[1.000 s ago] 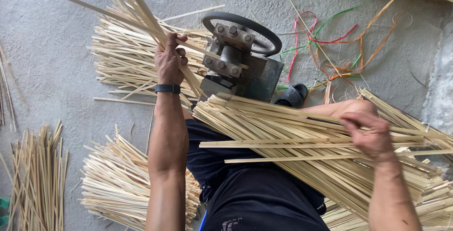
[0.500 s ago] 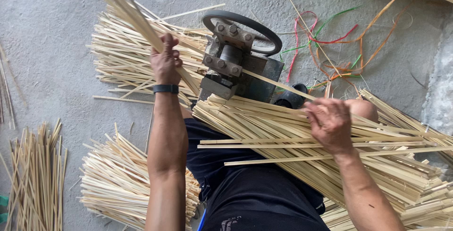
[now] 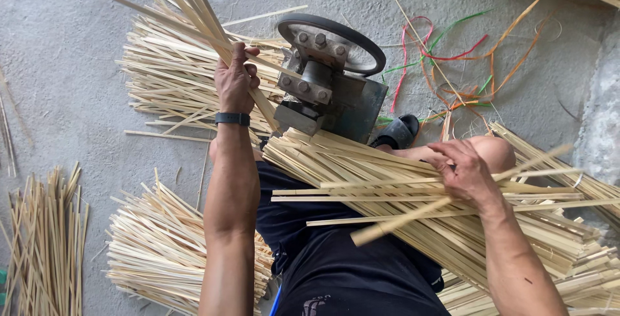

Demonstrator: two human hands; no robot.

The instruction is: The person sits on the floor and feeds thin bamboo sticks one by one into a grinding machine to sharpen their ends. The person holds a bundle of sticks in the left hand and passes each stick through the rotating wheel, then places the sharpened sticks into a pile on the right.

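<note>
The left hand [image 3: 234,83] grips bamboo strips [image 3: 194,6] beside the splitting machine [image 3: 326,83], while the right hand [image 3: 466,173] closes on one bamboo slat [image 3: 413,216] atop the lap bundle [image 3: 387,174], seemingly mid-feeding.

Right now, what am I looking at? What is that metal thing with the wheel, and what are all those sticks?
The picture comes from a camera on a person's head, looking down at their own arms and lap. The sticks are thin, pale bamboo strips. The left hand, with a dark wristband, grips a bunch of strips that stick up and away, right beside the small metal machine. That machine has bolts on it and a round black wheel. The right hand is lifting one strip from a big bundle lying across the lap. More piles lie on the grey concrete floor, plus some coloured strings and a black sandal.
</note>
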